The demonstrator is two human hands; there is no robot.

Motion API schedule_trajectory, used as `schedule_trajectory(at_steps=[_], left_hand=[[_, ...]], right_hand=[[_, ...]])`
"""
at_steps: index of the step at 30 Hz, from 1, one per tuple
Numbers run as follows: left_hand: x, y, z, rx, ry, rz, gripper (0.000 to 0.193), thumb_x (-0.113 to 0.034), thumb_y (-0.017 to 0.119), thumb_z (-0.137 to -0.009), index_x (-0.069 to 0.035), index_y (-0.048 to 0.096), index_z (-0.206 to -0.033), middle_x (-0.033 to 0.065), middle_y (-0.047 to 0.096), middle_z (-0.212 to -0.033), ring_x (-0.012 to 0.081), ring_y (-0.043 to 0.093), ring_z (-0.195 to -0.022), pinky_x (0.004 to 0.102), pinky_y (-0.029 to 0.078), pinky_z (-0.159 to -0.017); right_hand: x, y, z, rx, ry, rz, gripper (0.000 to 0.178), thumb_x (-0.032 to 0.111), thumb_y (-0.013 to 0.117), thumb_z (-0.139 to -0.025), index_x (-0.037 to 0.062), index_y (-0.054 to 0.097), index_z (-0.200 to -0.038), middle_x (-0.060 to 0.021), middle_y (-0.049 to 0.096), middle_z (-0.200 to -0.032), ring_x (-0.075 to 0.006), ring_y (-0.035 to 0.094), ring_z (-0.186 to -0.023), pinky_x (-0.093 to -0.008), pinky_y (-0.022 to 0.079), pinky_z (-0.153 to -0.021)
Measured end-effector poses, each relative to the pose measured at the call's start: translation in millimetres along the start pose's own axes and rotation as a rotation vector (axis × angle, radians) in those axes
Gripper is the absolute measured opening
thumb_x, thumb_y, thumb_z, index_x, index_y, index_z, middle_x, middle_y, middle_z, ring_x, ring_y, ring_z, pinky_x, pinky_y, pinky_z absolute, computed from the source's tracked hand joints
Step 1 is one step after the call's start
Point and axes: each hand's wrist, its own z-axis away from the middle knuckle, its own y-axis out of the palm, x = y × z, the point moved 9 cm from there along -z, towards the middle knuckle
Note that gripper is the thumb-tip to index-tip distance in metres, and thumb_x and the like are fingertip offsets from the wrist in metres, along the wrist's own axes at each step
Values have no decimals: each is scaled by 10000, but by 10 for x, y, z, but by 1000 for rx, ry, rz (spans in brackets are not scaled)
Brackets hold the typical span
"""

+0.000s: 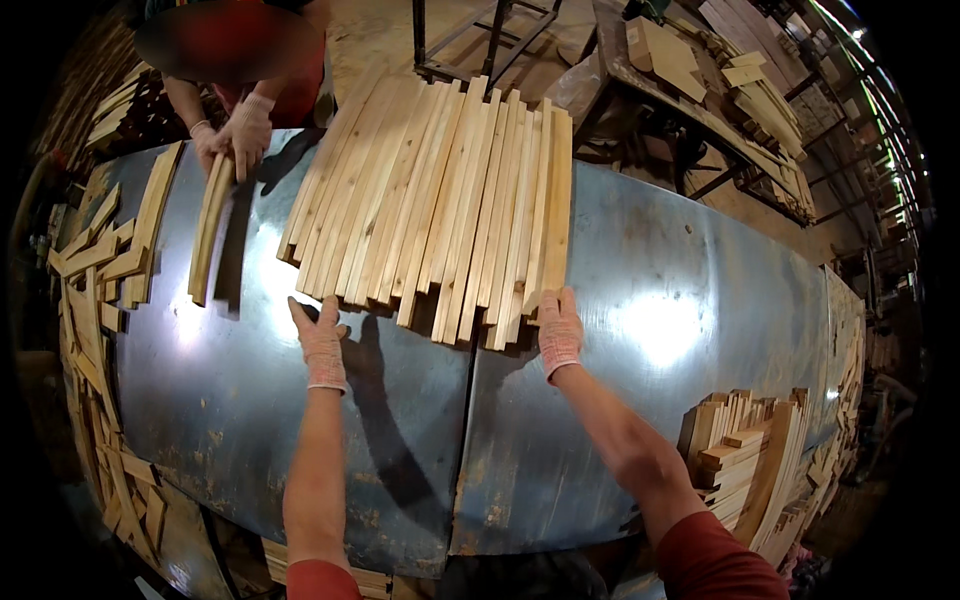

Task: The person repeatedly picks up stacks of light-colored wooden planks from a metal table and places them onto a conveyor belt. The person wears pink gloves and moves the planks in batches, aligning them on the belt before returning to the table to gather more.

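Metal tabletop bears wooden strips pointing lengthwise away, left grip wide, right grip unclear.

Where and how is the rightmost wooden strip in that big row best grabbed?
Probably by the near end of the rightmost wooden strip, coming from the right, where the right hand is: its long right side is exposed, while neighbouring strips crowd its left.

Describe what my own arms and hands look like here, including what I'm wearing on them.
Your left hand and right hand each wear a pale, pinkish knit-looking glove. Your forearms are bare, with red sleeves above.
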Motion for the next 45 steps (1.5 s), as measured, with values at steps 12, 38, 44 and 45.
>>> schedule_trajectory(at_steps=[12, 38, 44, 45], left_hand=[[-116, 115, -199, 41, 51, -72, 475, -185, 824, -933, -81, 510, -1274, -2, 589, -908, 81, 510, -654, 251, 410, -514], [-880, 1376, 192, 68, 405, -1082, 772, -539, 844, -833, 64, 606, -1252, 265, 735, -1164, 410, 727, -1078, 467, 560, -954], [-447, 817, 1047, 138, 294, -977, 727, -416, 886, -821, 57, 583, -1282, 258, 732, -1185, 397, 730, -1080, 462, 568, -959], [-321, 669, 1187, 157, 315, -923, 724, -393, 892, -819, 61, 580, -1290, 255, 728, -1185, 392, 725, -1070, 459, 566, -959]], right_hand=[[995, -737, 32, 108, 217, -369, 676, 370, 761, -988, 15, 566, -1530, -153, 697, -1199, -301, 636, -1042, -394, 523, -960], [695, -885, -685, 180, 161, -320, 395, 330, 588, -1031, 53, 639, -1308, -217, 739, -1150, -393, 697, -1028, -447, 540, -945], [315, -1319, 513, 225, 307, -573, 428, 243, 581, -1041, 57, 610, -1425, -137, 729, -1057, -222, 728, -833, -377, 643, -628], [221, -1398, 767, 230, 345, -584, 435, 244, 585, -1041, 68, 605, -1439, -134, 731, -1058, -224, 732, -847, -381, 646, -647]])
